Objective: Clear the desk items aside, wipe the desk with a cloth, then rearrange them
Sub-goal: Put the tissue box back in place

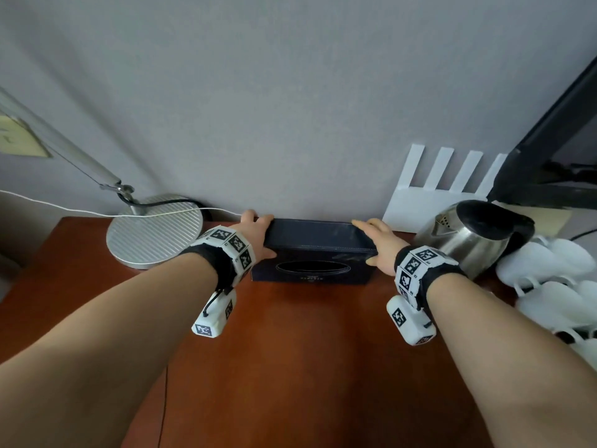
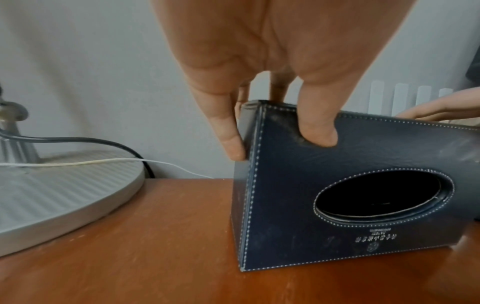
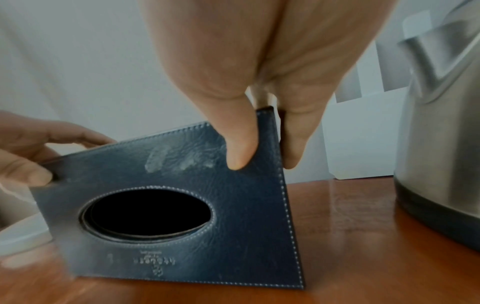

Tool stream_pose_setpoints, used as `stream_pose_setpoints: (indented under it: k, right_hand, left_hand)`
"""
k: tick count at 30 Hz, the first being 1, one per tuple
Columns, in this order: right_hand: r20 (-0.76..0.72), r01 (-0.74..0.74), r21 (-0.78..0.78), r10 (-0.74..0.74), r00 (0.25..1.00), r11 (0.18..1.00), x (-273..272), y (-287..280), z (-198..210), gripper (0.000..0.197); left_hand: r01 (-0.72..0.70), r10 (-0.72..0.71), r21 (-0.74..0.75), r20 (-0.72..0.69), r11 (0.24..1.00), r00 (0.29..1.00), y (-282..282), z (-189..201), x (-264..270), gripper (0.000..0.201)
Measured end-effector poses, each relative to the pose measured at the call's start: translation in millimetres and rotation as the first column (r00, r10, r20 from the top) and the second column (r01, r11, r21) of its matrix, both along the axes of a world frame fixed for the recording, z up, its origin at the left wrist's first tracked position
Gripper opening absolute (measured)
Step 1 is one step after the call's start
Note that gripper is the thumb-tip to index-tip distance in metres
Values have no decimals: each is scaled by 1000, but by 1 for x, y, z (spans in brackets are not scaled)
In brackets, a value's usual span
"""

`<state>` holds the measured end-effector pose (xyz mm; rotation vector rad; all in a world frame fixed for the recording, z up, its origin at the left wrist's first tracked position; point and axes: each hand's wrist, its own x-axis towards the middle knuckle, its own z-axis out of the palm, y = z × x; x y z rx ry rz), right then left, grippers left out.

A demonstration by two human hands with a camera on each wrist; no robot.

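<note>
On the wooden desk (image 1: 307, 334), the left hand (image 1: 255, 232) and right hand (image 1: 378, 244) each pinch an end of the dark blue tissue box (image 1: 315, 253), thumbs on its oval-holed face, other fingers hidden behind. At 10 o'clock sits the lamp base (image 1: 155, 234); at 2 o'clock the kettle (image 1: 468, 237), with white cups (image 1: 555, 286) cut off by the frame edge. The box's printed lettering is unreadable.

My left hand (image 2: 262, 61) grips left end of dark blue tissue box (image 2: 350, 185): thumb on face with oval opening, fingers on end panel and behind top edge. Box stands on reddish wooden desk (image 2: 155, 236), opening facing camera. Right hand (image 2: 441, 112) at box's far end. Silver lamp base (image 2: 64, 189) to left, black and white cables (image 2: 103, 162) crossing it.
</note>
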<state>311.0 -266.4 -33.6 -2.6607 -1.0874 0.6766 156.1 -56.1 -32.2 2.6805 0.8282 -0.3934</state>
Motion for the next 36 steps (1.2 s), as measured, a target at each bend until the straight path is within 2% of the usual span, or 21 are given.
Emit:
stream_pose_setpoints:
  k: [4,9,13,16,19,27,31,36]
  right_hand:
    - [0,35,82,-35,999,996,15,-2,-12,75]
    - [36,161,187,-170,985,969,10,2,-17,59]
    - [2,300,139,-303,953,944,6,13,-16,59]
    - [-45,400,135,-398,916,907,4,16,-17,61]
    - [-72,454,153,-448,891,878,4,18,-15,61]
    - [-48,487,118,-485,873,866,12,23,-8,53]
    - [-48,486,74,-484,874,871,13,22,-13,60]
    - [-41,460,52,-458,888,886,12,27,-19,83]
  left_hand:
    - [-5,5,18,-1,1000,1000,4,-4,12,78]
    - [-86,91,-49,110,995,990,7,-12,16,69]
    - [-182,205,-124,206,975,957,-2,-15,17,59]
    - [-225,248,-142,174,964,953,-7,-11,22,55]
    - [-218,232,-114,124,969,965,-3,-7,27,53]
    - [-170,171,-23,39,985,984,16,-9,40,45]
    - [-177,178,-17,32,984,984,13,-13,45,45]
    - [-179,179,-17,37,984,983,13,-16,45,58]
